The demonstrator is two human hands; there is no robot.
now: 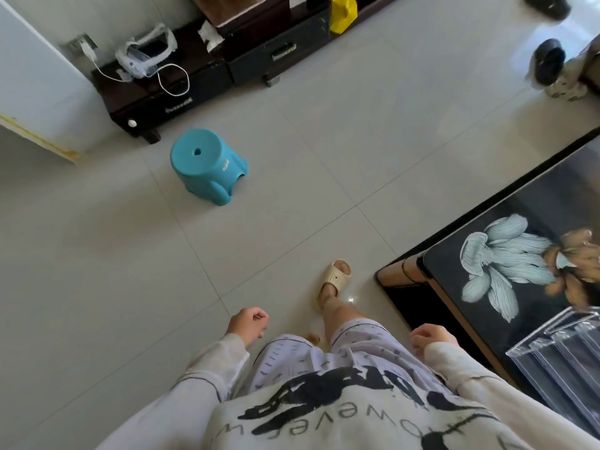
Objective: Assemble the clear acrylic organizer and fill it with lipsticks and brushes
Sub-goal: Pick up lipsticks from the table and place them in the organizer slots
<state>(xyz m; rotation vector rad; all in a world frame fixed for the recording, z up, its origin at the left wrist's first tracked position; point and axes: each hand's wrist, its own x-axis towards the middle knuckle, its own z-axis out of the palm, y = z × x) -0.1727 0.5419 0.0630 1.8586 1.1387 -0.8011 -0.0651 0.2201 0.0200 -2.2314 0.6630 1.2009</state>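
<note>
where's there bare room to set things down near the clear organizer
The dark glass tabletop is bare across its flower print, between its rounded corner and the clear acrylic organizer. The organizer crowds the lower right part in view. The grey tiled floor is open between the round blue plastic stool and the beige slipper.

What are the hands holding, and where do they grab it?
Nothing. The left hand and right hand hang loosely curled and bare; the acrylic organizer sits apart from both.
</note>
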